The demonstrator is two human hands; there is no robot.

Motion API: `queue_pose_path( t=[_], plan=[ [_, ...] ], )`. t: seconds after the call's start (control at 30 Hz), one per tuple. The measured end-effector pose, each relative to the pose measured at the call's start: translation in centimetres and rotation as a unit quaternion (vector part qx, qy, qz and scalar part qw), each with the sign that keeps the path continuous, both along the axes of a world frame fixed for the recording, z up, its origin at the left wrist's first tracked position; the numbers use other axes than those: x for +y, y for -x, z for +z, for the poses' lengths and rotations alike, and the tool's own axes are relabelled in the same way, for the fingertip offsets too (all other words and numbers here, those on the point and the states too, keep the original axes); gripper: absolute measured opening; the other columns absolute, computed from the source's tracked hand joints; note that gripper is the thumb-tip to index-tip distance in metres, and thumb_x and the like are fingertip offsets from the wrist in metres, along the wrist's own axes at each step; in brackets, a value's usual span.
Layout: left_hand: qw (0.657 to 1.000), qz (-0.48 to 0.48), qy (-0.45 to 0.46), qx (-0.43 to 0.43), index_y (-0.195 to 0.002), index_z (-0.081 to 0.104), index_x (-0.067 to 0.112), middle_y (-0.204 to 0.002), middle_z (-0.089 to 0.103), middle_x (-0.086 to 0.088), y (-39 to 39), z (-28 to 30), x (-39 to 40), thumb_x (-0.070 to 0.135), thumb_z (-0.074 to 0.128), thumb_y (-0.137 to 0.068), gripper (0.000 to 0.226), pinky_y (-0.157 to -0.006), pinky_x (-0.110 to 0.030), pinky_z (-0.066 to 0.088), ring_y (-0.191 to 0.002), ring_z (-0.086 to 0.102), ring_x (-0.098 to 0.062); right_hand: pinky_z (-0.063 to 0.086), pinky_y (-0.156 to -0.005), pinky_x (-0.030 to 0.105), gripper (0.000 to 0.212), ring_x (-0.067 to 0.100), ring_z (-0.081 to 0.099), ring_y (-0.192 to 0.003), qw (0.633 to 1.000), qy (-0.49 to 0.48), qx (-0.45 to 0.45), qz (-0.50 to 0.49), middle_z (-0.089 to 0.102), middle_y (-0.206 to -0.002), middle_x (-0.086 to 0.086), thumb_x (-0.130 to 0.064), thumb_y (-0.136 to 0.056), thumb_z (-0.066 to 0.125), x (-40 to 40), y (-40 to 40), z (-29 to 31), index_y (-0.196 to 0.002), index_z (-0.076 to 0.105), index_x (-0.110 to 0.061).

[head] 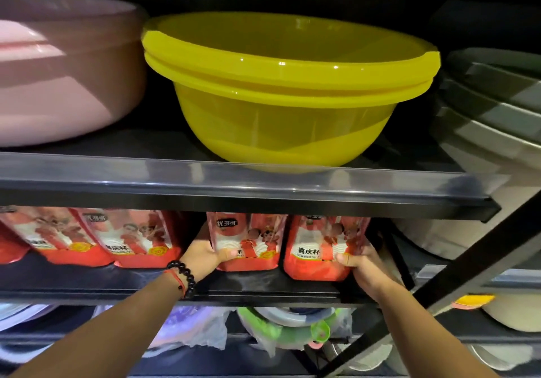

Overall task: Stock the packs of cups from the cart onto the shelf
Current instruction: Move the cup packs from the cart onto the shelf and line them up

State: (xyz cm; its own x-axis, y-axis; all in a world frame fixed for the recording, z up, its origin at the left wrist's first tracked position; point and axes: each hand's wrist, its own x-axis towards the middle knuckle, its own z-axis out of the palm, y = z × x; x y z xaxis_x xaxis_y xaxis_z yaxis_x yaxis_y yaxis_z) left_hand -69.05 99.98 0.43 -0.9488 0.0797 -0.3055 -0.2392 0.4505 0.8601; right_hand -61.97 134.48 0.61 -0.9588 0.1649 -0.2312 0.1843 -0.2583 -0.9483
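Two red-and-white plastic packs of cups stand upright side by side on the black metal middle shelf (263,285), and the person has one in each hand, probably to seat both at once and square them with the row. The left hand (205,256), with a black bead bracelet (184,276) on its wrist, wraps the lower left edge of the left-held pack (248,240), thumb across its front. The right hand (363,266) clasps the lower right corner of the right-held pack (319,246), thumb pressed on the label. Each pack sits above and inward of its hand, base on the shelf, the two nearly touching. Further red packs (96,237) already line the shelf to the left. Stacked translucent yellow plastic basins (287,96) rest on the shelf above.
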Motion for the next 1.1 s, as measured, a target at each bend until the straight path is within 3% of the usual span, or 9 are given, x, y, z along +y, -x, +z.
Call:
queue_pose_path(
  t=[0.07, 0.13, 0.2, 0.27, 0.4, 0.6, 0.83, 1.0, 1.1],
  plan=[
    [0.999, 0.017, 0.034, 0.002, -0.052, 0.055, 0.011, -0.051, 0.051, 0.004, 0.1, -0.3, -0.4, 0.033, 0.080, -0.078, 0.042, -0.050, -0.025, 0.039, -0.050, 0.047, -0.012, 0.057, -0.085, 0.032, 0.108, 0.023, 0.071, -0.103, 1.000, -0.024, -0.008, 0.005, 0.076, -0.110, 0.007, -0.026, -0.026, 0.100, -0.1, 0.4, 0.0, -0.124, 0.059, -0.014],
    [0.999, 0.004, 0.031, 0.011, -0.061, 0.065, 0.007, -0.061, 0.064, -0.001, 0.3, -0.8, -0.8, 0.039, 0.080, -0.077, 0.038, -0.063, -0.035, 0.050, -0.060, 0.060, -0.018, 0.051, -0.100, 0.043, 0.079, 0.024, 0.068, -0.110, 0.998, -0.068, -0.014, 0.008, 0.073, -0.116, 0.007, -0.004, -0.055, 0.091, -0.2, 0.8, 0.2, -0.126, 0.059, -0.018],
    [1.000, -0.009, 0.008, 0.021, -0.076, 0.075, 0.012, -0.084, 0.074, -0.005, 0.1, -1.0, -0.8, 0.030, 0.077, -0.081, 0.019, -0.075, -0.029, 0.053, -0.083, 0.069, -0.020, 0.047, -0.105, 0.043, 0.064, 0.022, 0.067, -0.109, 0.993, -0.116, -0.035, -0.003, 0.072, -0.116, 0.007, 0.013, -0.072, 0.075, -0.3, 1.1, 0.2, -0.128, 0.059, -0.013],
    [0.999, -0.014, 0.012, 0.027, -0.081, 0.076, 0.008, -0.088, 0.075, -0.009, -0.1, -1.1, -0.7, 0.027, 0.075, -0.083, 0.019, -0.070, -0.021, 0.049, -0.082, 0.067, -0.018, 0.050, -0.094, 0.031, 0.058, 0.017, 0.067, -0.104, 0.986, -0.153, -0.061, -0.010, 0.072, -0.113, 0.005, 0.011, -0.077, 0.073, -0.3, 1.2, 0.0, -0.130, 0.058, -0.008],
    [0.999, -0.041, 0.011, 0.007, -0.086, 0.078, 0.007, -0.086, 0.077, -0.005, 0.3, -1.5, -1.0, 0.029, 0.078, -0.081, 0.022, -0.070, -0.018, 0.052, -0.080, 0.070, -0.013, 0.051, -0.096, 0.031, 0.051, 0.016, 0.068, -0.100, 0.979, -0.181, -0.092, -0.015, 0.073, -0.110, 0.006, 0.009, -0.079, 0.073, -0.3, 1.1, -0.2, -0.127, 0.061, -0.002],
    [0.996, -0.088, -0.019, 0.013, -0.095, 0.074, 0.024, -0.091, 0.075, 0.010, -0.2, -1.8, -0.7, 0.021, 0.078, -0.081, 0.015, -0.076, -0.009, 0.048, -0.086, 0.069, 0.002, 0.043, -0.075, 0.017, 0.043, 0.010, 0.066, -0.092, 0.967, -0.215, -0.137, 0.014, 0.074, -0.098, -0.002, 0.008, -0.078, 0.074, -0.3, 0.9, 0.0, -0.118, 0.066, -0.004],
    [0.999, -0.041, 0.001, 0.013, -0.081, 0.075, 0.025, -0.085, 0.074, 0.012, 0.0, -2.1, -0.2, 0.020, 0.079, -0.080, 0.006, -0.080, -0.019, 0.048, -0.084, 0.068, 0.000, 0.044, -0.102, 0.038, 0.056, 0.026, 0.066, -0.107, 0.961, -0.235, -0.143, -0.008, 0.073, -0.111, 0.006, 0.007, -0.073, 0.078, 0.0, 1.5, 0.1, -0.125, 0.062, -0.007],
    [1.000, -0.023, 0.007, -0.011, -0.081, 0.074, 0.021, -0.082, 0.071, 0.012, 0.2, -2.0, 0.3, 0.026, 0.079, -0.080, 0.006, -0.075, -0.016, 0.050, -0.082, 0.066, -0.003, 0.042, -0.073, 0.019, 0.045, 0.016, 0.065, -0.093, 0.966, -0.210, -0.150, -0.017, 0.072, -0.103, 0.005, 0.010, -0.078, 0.072, -0.4, 1.2, 0.3, -0.120, 0.064, -0.003],
    [0.998, -0.026, 0.048, -0.036, -0.085, 0.078, 0.009, -0.089, 0.076, -0.002, 0.7, -2.4, 0.0, 0.042, 0.079, -0.076, 0.034, -0.083, -0.031, 0.055, -0.088, 0.071, -0.017, 0.048, -0.070, 0.017, 0.048, 0.022, 0.069, -0.099, 0.971, -0.198, -0.130, -0.037, 0.073, -0.099, 0.000, 0.015, -0.078, 0.070, -0.8, 0.7, 0.1, -0.120, 0.063, -0.006]
  ],
)
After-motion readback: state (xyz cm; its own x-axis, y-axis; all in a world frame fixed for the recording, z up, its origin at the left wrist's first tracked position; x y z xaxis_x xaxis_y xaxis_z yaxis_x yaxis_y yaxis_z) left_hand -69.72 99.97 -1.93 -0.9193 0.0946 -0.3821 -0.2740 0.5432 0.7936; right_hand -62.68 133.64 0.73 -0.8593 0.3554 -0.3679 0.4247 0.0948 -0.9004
